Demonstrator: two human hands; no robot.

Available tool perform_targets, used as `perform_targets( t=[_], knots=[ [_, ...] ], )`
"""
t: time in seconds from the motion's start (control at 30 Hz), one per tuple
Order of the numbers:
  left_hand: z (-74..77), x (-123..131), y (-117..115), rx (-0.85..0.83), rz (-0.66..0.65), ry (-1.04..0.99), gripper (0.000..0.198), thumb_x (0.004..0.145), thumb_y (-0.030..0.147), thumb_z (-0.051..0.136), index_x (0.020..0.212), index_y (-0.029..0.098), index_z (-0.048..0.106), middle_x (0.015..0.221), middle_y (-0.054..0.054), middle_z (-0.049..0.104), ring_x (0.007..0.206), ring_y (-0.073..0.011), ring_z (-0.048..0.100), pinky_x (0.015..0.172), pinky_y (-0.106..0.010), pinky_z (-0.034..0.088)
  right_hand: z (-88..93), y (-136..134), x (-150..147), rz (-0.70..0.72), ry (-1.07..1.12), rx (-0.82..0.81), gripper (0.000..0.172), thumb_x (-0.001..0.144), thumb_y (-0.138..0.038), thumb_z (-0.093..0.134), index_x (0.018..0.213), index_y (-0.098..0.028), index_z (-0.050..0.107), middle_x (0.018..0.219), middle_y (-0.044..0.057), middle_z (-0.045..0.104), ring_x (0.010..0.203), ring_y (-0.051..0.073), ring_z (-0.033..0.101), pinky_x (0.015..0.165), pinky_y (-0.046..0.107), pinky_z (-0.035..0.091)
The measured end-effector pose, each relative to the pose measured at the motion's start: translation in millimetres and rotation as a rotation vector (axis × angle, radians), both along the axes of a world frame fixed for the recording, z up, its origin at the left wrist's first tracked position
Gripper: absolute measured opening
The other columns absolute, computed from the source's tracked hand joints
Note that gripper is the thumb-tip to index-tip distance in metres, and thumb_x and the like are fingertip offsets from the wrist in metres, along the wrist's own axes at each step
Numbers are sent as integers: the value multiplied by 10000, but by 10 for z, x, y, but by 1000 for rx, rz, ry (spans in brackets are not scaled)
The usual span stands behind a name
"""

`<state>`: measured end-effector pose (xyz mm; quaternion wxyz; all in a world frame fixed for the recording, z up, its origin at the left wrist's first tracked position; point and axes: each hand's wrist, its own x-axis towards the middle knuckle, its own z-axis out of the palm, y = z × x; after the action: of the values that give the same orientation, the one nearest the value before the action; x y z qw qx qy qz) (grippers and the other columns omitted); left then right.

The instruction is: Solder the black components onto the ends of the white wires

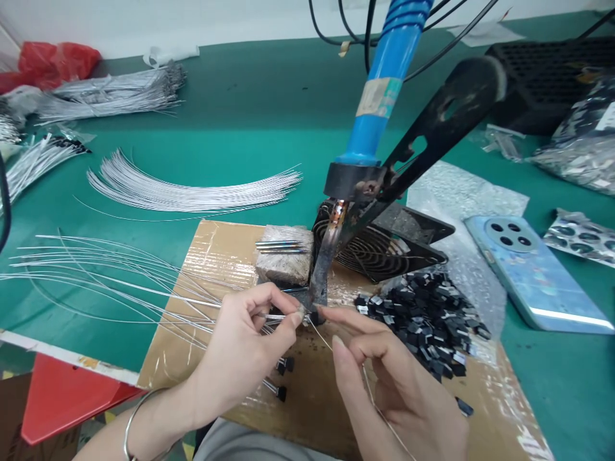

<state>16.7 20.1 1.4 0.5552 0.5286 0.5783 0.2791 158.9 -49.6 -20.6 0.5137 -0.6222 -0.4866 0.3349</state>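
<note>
My left hand [245,346] is closed in a pinch on a thin white wire, its fingertips just below the soldering iron's tip. A small black connector [316,317] sits at the wire's end, right beside those fingertips. My right hand [398,378] is closed round a strand of solder wire [391,430]. The strand's free end reaches the same spot, and the index finger is close to the connector. Overhead, a blue-handled soldering iron [377,109] is fixed in a black metal bracket [442,121], tip down. Several white wires [187,288] trail leftward under my left hand, some with black connectors [281,392].
Cardboard [192,256] covers the work area, bearing a wrapped block [284,264], a black fan [384,256] and a heap of black connectors [427,320]. A blue phone [538,275] lies right. Behind, a white wire bundle [192,197] rests on the green mat [250,141].
</note>
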Motion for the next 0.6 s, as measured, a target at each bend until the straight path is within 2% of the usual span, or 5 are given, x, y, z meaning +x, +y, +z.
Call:
perform_targets(
  t=[0.13,0.3,0.43,0.6],
  knots=[
    [17,15,37,3,5,-37,102,806,209,672,722,160,640,844,-50,713,775,-177,646,678,-278,474,10,23,-22,-49,76,-54,213,910,-245,655,724,-234,551,1147,100,773,1044,234,740,890,301,580],
    [49,57,92,8,23,-57,85,790,157,676,713,155,641,804,-28,700,752,-152,613,689,-263,459,29,89,-19,-126,192,-122,258,918,-254,641,676,-236,552,1098,49,793,1052,177,748,919,215,563],
    [68,78,126,9,34,-86,91,784,139,684,705,156,643,791,-18,704,747,-142,607,691,-253,452,66,138,-11,-94,266,-108,259,905,-263,673,669,-237,568,1097,16,797,1049,131,751,894,128,545],
    [89,71,143,27,37,-98,96,778,124,685,697,157,648,794,-19,717,764,-146,626,710,-256,464,120,161,-33,-157,334,-161,287,909,-307,675,657,-235,557,1114,11,792,1066,132,744,907,143,546]
  ],
)
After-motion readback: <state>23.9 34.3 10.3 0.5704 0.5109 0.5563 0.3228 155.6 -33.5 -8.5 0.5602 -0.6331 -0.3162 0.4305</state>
